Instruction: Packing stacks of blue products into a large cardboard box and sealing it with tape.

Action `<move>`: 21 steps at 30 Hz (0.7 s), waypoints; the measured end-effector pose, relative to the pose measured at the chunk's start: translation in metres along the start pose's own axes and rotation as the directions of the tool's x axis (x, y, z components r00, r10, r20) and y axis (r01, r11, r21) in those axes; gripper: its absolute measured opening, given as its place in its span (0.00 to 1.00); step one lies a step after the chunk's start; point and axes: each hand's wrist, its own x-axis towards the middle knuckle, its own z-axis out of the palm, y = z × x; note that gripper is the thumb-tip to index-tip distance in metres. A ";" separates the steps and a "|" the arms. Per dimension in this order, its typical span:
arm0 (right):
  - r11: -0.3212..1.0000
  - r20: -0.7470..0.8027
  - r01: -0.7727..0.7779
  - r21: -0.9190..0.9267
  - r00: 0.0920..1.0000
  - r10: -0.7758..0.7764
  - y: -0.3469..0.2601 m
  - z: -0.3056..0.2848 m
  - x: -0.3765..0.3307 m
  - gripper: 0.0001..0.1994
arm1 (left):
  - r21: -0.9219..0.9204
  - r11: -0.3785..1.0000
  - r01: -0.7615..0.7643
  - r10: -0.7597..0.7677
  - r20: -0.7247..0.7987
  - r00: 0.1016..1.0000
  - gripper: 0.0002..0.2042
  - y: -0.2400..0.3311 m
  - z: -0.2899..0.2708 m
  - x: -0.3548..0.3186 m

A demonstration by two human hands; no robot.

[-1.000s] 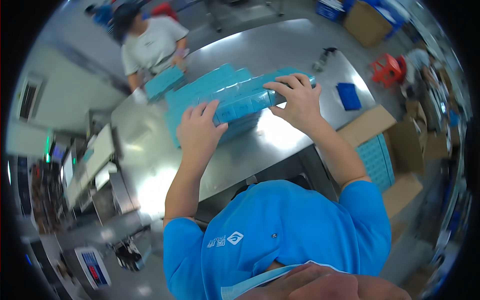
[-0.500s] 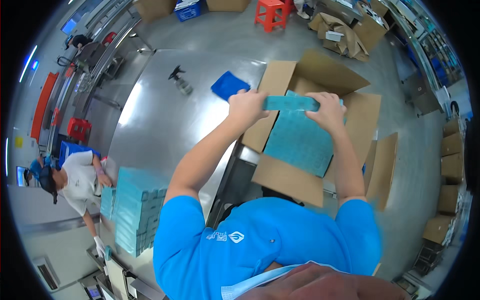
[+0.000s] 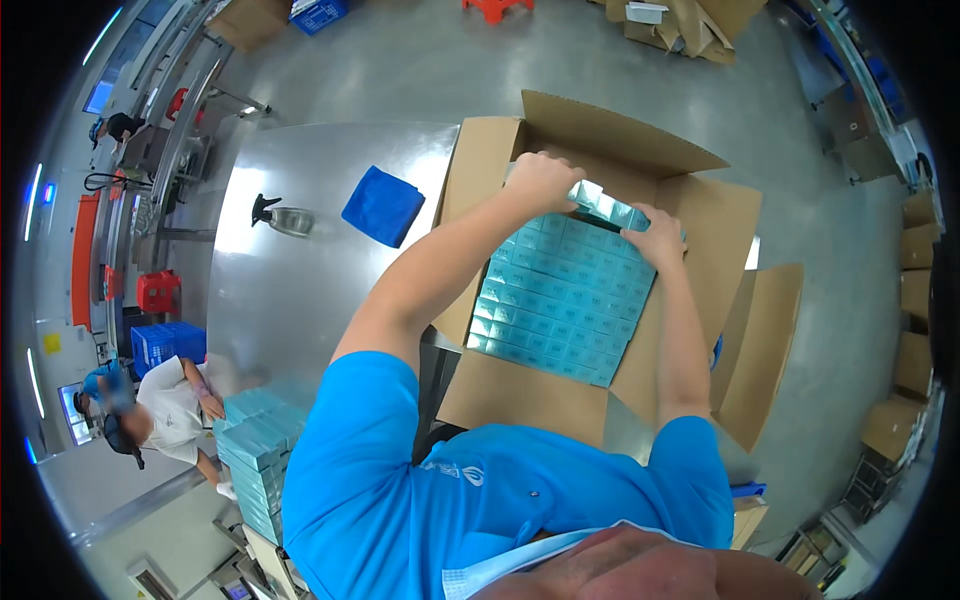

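In the head view, a row of small teal boxes (image 3: 608, 209) is held at its 2 ends, between the left hand (image 3: 545, 182) and the right hand (image 3: 657, 237), at the far end of the open carton (image 3: 525, 390). Packed teal boxes (image 3: 560, 300) are seen just below both hands; whether they are touched by the held row cannot quite be told. Left of the left hand, a blue cloth (image 3: 383, 206) and a spray bottle (image 3: 290, 221) are supported by the metal table (image 3: 300, 310).
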 end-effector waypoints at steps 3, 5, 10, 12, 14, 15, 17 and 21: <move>1.000 0.038 0.008 0.015 0.999 -0.009 0.007 0.011 0.003 0.31 | 0.011 1.000 0.000 -0.001 0.108 0.994 0.28 0.002 0.002 0.004; 0.999 0.061 0.017 0.038 0.998 -0.020 0.006 0.004 -0.001 0.31 | -0.058 0.998 0.038 -0.032 0.116 0.993 0.25 0.002 -0.001 -0.005; 0.998 0.125 -0.002 -0.068 0.992 0.011 -0.008 -0.005 -0.001 0.32 | -0.156 0.986 0.061 -0.054 0.049 0.997 0.30 -0.018 0.033 -0.016; 0.992 0.110 0.026 -0.120 0.994 -0.013 -0.009 0.015 0.005 0.32 | -0.201 0.976 0.077 -0.065 0.066 0.996 0.32 -0.025 0.062 -0.015; 0.981 0.093 0.066 -0.181 0.994 -0.050 -0.004 0.039 0.015 0.33 | -0.218 0.955 0.203 -0.152 0.229 0.961 0.35 -0.029 0.095 -0.014; 0.981 0.128 0.045 -0.188 0.992 -0.021 0.000 0.045 0.018 0.36 | -0.227 0.953 0.201 -0.152 0.215 0.965 0.35 -0.022 0.095 -0.010; 0.978 0.171 0.039 -0.205 0.985 -0.003 0.002 0.045 0.021 0.38 | -0.137 0.961 0.241 -0.210 0.210 0.955 0.38 -0.006 0.100 -0.012; 0.937 0.157 -0.008 -0.350 0.985 0.067 -0.004 0.043 0.011 0.44 | -0.095 0.974 0.203 -0.206 -0.017 0.978 0.39 -0.006 0.116 -0.054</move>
